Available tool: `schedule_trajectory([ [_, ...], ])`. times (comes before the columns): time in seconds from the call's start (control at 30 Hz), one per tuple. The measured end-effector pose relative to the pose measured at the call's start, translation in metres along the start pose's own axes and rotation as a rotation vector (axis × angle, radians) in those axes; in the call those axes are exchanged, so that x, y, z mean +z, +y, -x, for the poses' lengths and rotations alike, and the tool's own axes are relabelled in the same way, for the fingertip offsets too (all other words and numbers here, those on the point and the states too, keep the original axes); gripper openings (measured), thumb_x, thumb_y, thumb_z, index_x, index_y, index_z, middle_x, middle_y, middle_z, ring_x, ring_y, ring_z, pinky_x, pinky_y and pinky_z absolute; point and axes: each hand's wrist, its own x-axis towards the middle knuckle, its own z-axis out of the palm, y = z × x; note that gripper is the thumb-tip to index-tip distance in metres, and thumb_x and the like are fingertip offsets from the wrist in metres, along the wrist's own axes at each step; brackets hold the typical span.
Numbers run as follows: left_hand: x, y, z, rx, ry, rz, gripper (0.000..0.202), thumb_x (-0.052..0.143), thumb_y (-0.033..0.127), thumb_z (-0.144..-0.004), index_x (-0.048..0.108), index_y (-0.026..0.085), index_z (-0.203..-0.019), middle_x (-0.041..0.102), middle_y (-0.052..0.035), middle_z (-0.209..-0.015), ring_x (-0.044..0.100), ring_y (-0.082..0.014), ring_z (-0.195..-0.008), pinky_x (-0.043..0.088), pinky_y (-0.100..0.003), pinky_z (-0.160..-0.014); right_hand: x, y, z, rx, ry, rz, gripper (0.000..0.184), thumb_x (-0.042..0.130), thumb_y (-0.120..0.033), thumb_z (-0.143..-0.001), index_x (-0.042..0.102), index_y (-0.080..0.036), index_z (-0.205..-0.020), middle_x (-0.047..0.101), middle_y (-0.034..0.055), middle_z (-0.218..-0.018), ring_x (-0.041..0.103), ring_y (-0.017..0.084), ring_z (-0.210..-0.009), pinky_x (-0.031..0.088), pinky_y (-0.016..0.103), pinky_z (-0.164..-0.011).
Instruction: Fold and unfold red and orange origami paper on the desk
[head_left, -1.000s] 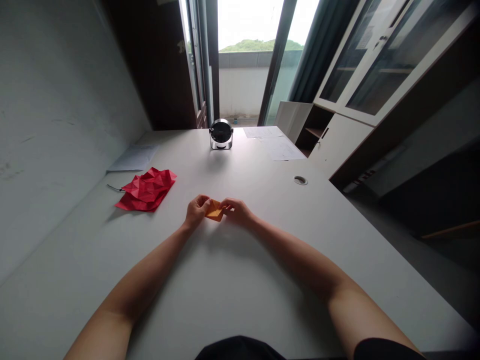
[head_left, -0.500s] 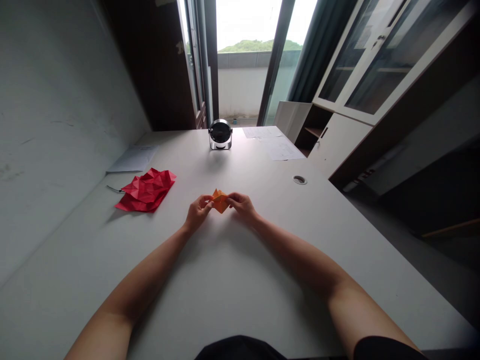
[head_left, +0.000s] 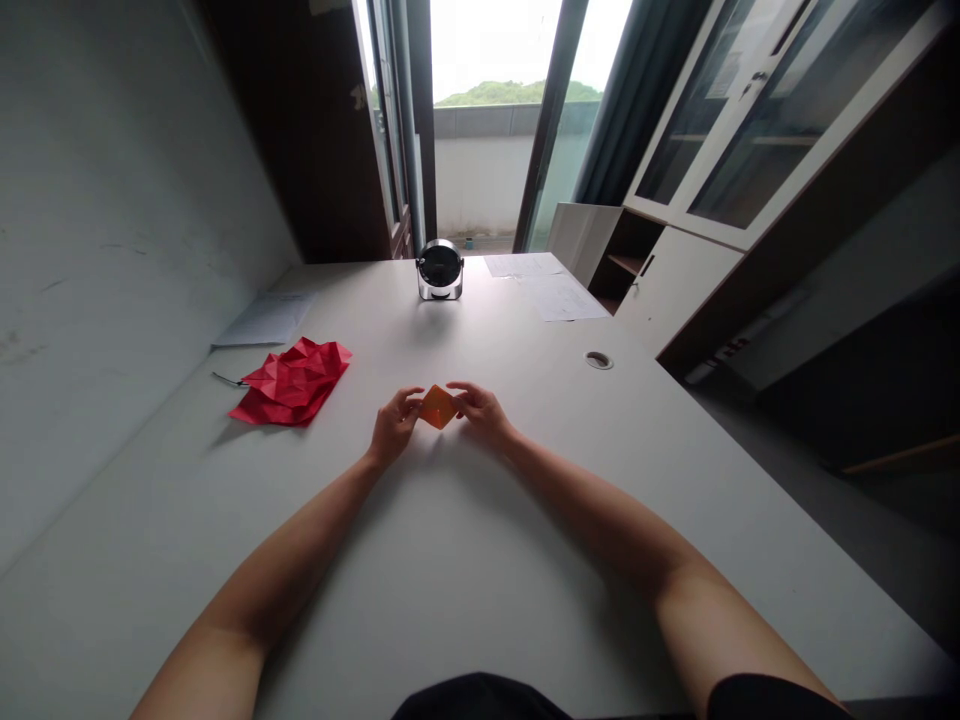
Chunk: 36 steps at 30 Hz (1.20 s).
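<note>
Here, both hands (head_left: 391,428) pinch orange paper (head_left: 439,408), forearms (head_left: 311,540) angled inward.

Folded orange ppr (head_left: 439,407), diamond-shaped, btwn hands (head_left: 393,428)

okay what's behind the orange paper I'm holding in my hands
Past the orange paper, the white desk shows, with a round black device on a silver stand farther back. Whatever is directly behind the paper is covered, so I can't tell.
</note>
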Motion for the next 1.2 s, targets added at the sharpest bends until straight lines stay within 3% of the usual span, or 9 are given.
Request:
schedule_trajectory([
  [0.13,0.000,-0.003,0.001,0.014,-0.012,-0.034,0.029,0.060,0.038,-0.090,0.072,0.024,-0.113,0.075,-0.0067,-0.107,0.070,-0.0234,-0.098,0.053,-0.036,-0.089,0.001,0.002,0.002,-0.030,0.024,0.043,0.034,0.062,-0.043,-0.082,0.071,-0.019,-0.103,0.071,0.0038,-0.083,0.062,0.015,-0.071,0.053,0.030,-0.068],
  [0.43,-0.002,0.005,0.003,0.054,-0.051,-0.236,0.030,0.060,0.046,-0.090,0.078,0.025,-0.101,0.078,-0.0054,-0.088,0.070,-0.0220,-0.075,0.049,-0.030,-0.069,0.006,-0.001,0.007,-0.081,0.040,0.259,0.028,0.059,-0.042,-0.086,0.072,-0.019,-0.091,0.069,0.0014,-0.076,0.058,0.014,-0.068,0.044,0.025,-0.064],
  [0.77,-0.001,0.010,0.006,0.079,-0.079,-0.422,0.036,0.054,0.049,-0.093,0.076,0.024,-0.106,0.076,-0.0045,-0.084,0.065,-0.0180,-0.068,0.042,-0.027,-0.066,0.009,-0.024,0.019,-0.176,0.047,0.539,0.024,0.056,-0.036,-0.093,0.073,-0.020,-0.088,0.068,-0.0005,-0.070,0.053,0.011,-0.060,0.038,0.022,-0.061],
  [0.93,-0.002,0.014,0.006,0.019,-0.097,-0.439,0.043,0.047,0.051,-0.096,0.076,0.020,-0.100,0.075,-0.0051,-0.081,0.063,-0.0160,-0.069,0.041,-0.024,-0.064,0.010,-0.025,0.020,-0.206,-0.001,0.520,0.022,0.056,-0.034,-0.093,0.073,-0.020,-0.092,0.071,0.0006,-0.076,0.055,0.011,-0.063,0.039,0.021,-0.063],
  [1.2,-0.001,0.010,0.004,0.024,-0.113,-0.313,0.041,0.049,0.049,-0.096,0.075,0.018,-0.098,0.073,-0.0043,-0.080,0.063,-0.0158,-0.070,0.044,-0.024,-0.063,0.007,-0.015,0.015,-0.135,0.004,0.477,0.021,0.058,-0.035,-0.090,0.072,-0.019,-0.089,0.069,-0.0001,-0.074,0.054,0.012,-0.063,0.040,0.022,-0.062],
])
